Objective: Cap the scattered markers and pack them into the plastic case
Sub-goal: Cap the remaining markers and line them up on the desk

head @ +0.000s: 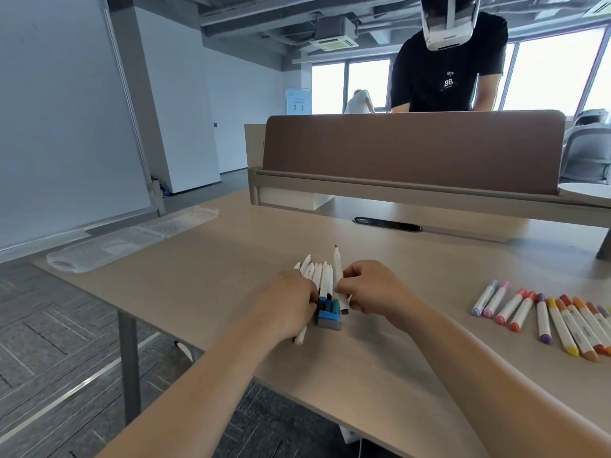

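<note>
Two hands were over the bench point(363, 375) | my left hand point(287, 305) had fingers curled round a bundle of white markers point(314, 271) | my right hand point(373, 289) pinched one uncapped marker point(337, 266) beside it | capped markers point(558, 322) lay right | plastic case point(105, 247) lay open far left

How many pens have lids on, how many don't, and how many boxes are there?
Capped markers: at least 10; the row runs off the picture's edge.
Uncapped markers: about 8; they are bunched together, so an exact count is hard.
Case: 1, lying open.
Total: roughly 19.
</note>
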`<state>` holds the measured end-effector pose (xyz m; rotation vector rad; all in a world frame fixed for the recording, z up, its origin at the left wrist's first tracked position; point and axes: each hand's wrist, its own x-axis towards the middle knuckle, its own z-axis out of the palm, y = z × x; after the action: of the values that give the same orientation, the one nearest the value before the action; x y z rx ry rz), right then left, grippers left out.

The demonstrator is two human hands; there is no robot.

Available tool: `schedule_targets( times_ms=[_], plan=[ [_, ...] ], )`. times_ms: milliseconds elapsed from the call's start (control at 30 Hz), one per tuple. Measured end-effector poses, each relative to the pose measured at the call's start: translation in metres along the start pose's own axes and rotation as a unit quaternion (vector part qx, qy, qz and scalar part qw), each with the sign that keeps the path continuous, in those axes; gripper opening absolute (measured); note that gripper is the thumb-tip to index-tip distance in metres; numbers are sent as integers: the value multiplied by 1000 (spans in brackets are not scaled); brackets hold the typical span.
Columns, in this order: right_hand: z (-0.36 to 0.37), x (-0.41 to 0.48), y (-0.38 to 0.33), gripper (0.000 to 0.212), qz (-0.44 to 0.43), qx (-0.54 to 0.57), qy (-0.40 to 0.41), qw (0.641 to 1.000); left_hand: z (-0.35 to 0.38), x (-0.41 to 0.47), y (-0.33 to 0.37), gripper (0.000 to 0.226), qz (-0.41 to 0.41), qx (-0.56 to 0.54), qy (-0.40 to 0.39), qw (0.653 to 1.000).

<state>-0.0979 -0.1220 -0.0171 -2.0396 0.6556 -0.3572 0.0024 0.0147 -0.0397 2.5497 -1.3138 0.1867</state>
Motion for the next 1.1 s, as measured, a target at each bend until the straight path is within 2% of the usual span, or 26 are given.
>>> schedule_targets(
  times_ms=[133, 400, 633, 800, 933, 1100],
  plan=[
    [-2, 1, 3, 7, -2, 3, -3, 1000, 4, 2, 0, 24, 3, 9, -1, 1000],
    [-5, -1, 7, 4, -6, 8, -6, 1000, 5, 3, -1, 10, 30, 25, 11, 999],
    [-7, -2, 8, 6, -6, 9, -9, 1000, 6, 1, -1, 19, 26, 29, 7, 999],
    [-8, -4, 8, 4, -5, 4, -10, 1000, 5, 0, -1, 16, 19, 10, 19, 1000],
    [-10, -5, 8, 6, -7, 7, -6, 1000, -3, 1, -4, 4, -19, -42, 27, 999],
    [-15, -12, 10, 15, -22, -4, -25, 999, -19, -1, -2, 4, -74, -235, 42, 968]
  ],
)
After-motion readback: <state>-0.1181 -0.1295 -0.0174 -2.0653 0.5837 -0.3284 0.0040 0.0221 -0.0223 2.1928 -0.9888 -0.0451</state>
